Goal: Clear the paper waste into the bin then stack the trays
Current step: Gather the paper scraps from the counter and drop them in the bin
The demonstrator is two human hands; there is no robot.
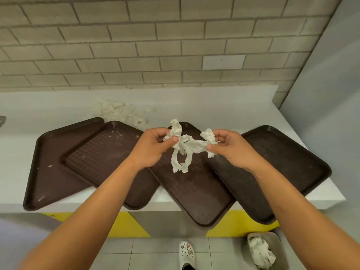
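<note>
Head view: the left hand (155,145) and right hand (231,147) pinch opposite ends of a paper strip (187,147) above the third tray (194,184). It looks light, limp and tearable, best bunched whole. 4 trays; 1 more paper pile (120,112) at 11 o'clock; 1 bin (276,242) at 5 o'clock.

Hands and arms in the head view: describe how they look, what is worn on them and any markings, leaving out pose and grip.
Both arms are bare from the frame's lower edge to the wrists, with no sleeves in view. The left hand and right hand wear no gloves. No rings, watch, bracelet or wristband show, and no markings are visible. The fingernails look short and plain.
</note>
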